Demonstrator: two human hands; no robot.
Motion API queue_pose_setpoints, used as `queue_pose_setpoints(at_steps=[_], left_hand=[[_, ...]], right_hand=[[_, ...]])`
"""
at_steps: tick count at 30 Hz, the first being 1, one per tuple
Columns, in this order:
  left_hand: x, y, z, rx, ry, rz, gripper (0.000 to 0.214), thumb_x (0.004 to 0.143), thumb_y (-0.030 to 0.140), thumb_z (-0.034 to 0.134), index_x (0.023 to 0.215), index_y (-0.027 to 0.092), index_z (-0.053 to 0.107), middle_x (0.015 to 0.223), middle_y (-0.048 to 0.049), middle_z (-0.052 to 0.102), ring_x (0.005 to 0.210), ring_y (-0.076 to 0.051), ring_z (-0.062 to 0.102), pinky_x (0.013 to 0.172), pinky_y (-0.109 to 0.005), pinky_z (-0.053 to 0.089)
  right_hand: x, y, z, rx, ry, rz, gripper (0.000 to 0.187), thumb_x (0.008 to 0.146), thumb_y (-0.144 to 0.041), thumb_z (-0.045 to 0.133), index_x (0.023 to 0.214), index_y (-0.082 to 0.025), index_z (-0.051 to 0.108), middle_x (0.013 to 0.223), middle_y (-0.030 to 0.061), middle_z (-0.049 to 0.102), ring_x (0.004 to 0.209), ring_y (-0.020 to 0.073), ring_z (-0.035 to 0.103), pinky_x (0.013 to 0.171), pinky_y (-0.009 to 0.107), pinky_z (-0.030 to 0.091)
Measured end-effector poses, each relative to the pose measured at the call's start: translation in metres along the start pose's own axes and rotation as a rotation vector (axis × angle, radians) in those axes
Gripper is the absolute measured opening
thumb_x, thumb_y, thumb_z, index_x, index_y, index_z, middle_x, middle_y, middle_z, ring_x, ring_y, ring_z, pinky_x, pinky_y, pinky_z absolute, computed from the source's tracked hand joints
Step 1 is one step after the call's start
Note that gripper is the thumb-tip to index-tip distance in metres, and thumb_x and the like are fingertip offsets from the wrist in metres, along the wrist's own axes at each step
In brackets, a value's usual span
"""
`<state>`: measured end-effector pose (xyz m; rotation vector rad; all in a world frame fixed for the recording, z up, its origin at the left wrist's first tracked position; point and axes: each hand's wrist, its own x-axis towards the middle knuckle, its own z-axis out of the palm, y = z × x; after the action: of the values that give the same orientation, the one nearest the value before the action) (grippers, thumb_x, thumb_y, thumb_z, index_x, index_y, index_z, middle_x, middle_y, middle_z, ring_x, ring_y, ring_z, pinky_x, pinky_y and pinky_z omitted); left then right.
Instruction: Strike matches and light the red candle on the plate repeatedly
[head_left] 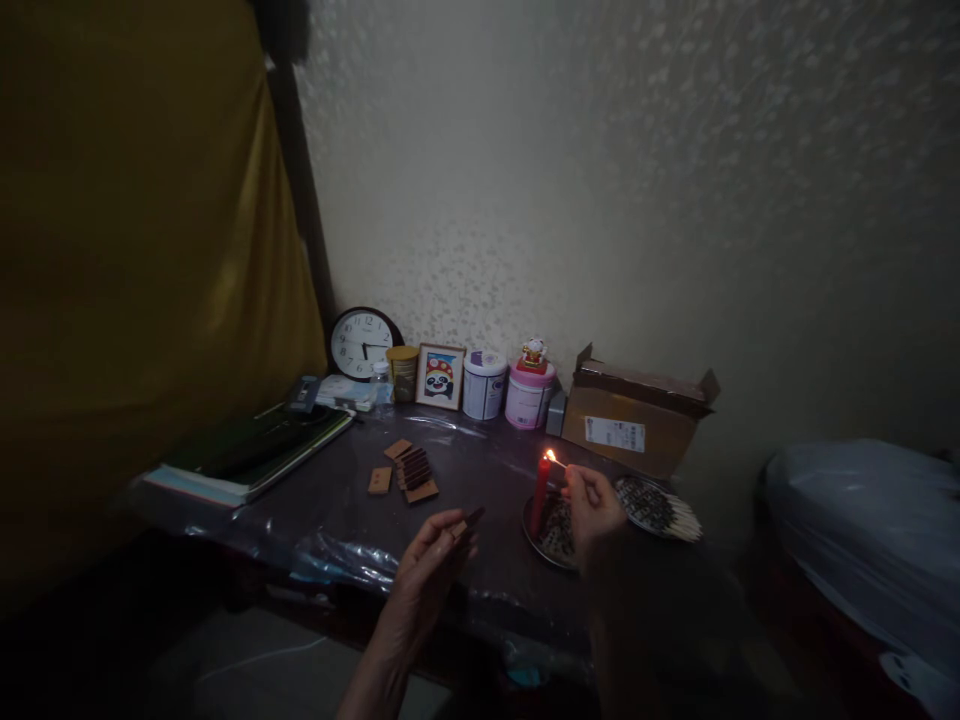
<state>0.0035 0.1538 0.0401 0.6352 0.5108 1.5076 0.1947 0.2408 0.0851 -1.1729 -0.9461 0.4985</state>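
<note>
A red candle [539, 498] stands upright in a shallow round dish [528, 537] that holds dark bits. My right hand [598, 508] pinches a thin match [557, 461] whose tip is at the candle's top. A small flame [550, 455] burns there; whether it comes from the match, the wick or both I cannot tell. Lower and to the left, my left hand [429, 556] is closed round a small brown matchbox [466, 524] with a dark edge. Several similar matchboxes [415, 470] lie piled and lined up farther back on the dark table [480, 470].
Right of the dish, several loose matches [679, 516] lie heaped. Behind stand a cardboard box [630, 410], a pink tub [529, 398] topped by a figurine, a white tub [484, 388], a framed panda picture [439, 377] and a clock [364, 345]. Books [251, 460] lie left.
</note>
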Motion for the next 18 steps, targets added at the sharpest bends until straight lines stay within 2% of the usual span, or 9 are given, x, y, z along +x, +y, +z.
queue_pose_setpoints(at_steps=[6, 12, 15, 18], left_hand=[[0.000, 0.001, 0.001, 0.011, 0.020, 0.000, 0.023, 0.075, 0.027, 0.064, 0.097, 0.019, 0.063, 0.096, -0.0077, 0.067, 0.091, -0.020, 0.061, 0.085, -0.034, 0.044], [0.001, 0.003, 0.001, 0.011, 0.039, -0.004, 0.027, 0.073, 0.029, 0.066, 0.097, 0.019, 0.063, 0.106, -0.0095, 0.066, 0.093, -0.021, 0.061, 0.085, -0.035, 0.044], [0.002, 0.002, 0.000, 0.003, 0.041, -0.004, 0.027, 0.072, 0.029, 0.067, 0.096, 0.019, 0.064, 0.105, -0.0092, 0.067, 0.091, -0.020, 0.062, 0.083, -0.033, 0.045], [0.002, 0.002, -0.001, 0.006, 0.038, -0.006, 0.026, 0.072, 0.030, 0.067, 0.096, 0.019, 0.064, 0.108, -0.0097, 0.066, 0.092, -0.021, 0.061, 0.083, -0.033, 0.045]], right_hand=[[-0.004, -0.007, -0.002, 0.020, -0.029, -0.034, 0.029, 0.066, -0.044, 0.062, 0.074, -0.016, 0.063, 0.056, -0.0002, 0.062, 0.048, 0.0135, 0.057, 0.051, 0.025, 0.047], [-0.010, -0.023, -0.011, 0.017, -0.061, -0.028, 0.029, 0.069, -0.045, 0.061, 0.068, -0.017, 0.061, 0.048, -0.0027, 0.056, 0.044, 0.0123, 0.053, 0.047, 0.023, 0.042], [-0.010, -0.031, -0.018, 0.097, -0.138, 0.043, 0.027, 0.070, -0.045, 0.060, 0.064, -0.018, 0.059, 0.048, -0.0034, 0.054, 0.043, 0.0116, 0.050, 0.045, 0.023, 0.041], [-0.011, -0.041, -0.025, 0.204, -0.271, 0.109, 0.028, 0.073, -0.044, 0.057, 0.060, -0.020, 0.054, 0.048, -0.0041, 0.052, 0.042, 0.0111, 0.048, 0.043, 0.023, 0.039]])
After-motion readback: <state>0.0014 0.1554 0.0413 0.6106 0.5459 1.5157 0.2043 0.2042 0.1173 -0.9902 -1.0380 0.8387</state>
